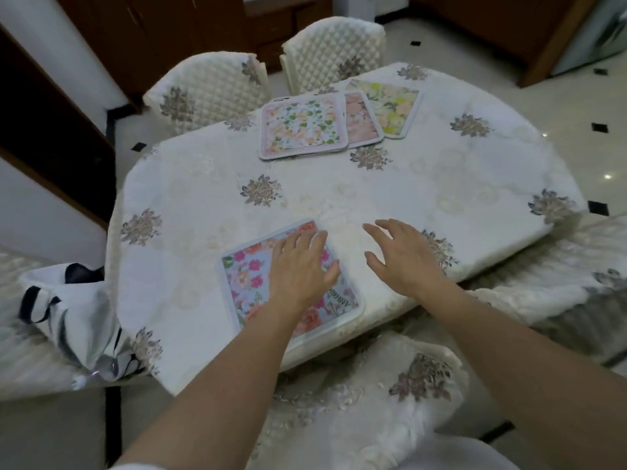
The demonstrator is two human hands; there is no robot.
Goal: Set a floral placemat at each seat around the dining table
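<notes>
– Left grip (302, 266) first: your fingers lie straight, palm flat on the near placemat (246, 279). You're pressing it, nothing pinched.
– And the other one?
– Right grip (403, 259): fingers spread and relaxed, holding nothing. It's just right of that mat, over the tablecloth (441, 171). Touching or hovering, can't tell.
– Where does the mat sit?
– Blue ground, pink flowers. It lies a bit skewed at the surface (203, 361) edge nearest you, by the covered near chair (390, 395).
– Other mats?
– Three at the far side, overlapping in a row. The green-leaf mat (305, 125) is on top at the left, the pink mat (362, 118) is partly under it, and the yellow mat (395, 105) is at the right end. They're well apart from your mat.
– What's behind them?
– Two seats: the left quilted chair (207, 86) and the right quilted chair (334, 49), both against the far edge.
– Anything else?
– A striped white cloth (68, 300) is bunched at the left, touching the tablecloth's hanging edge.
</notes>
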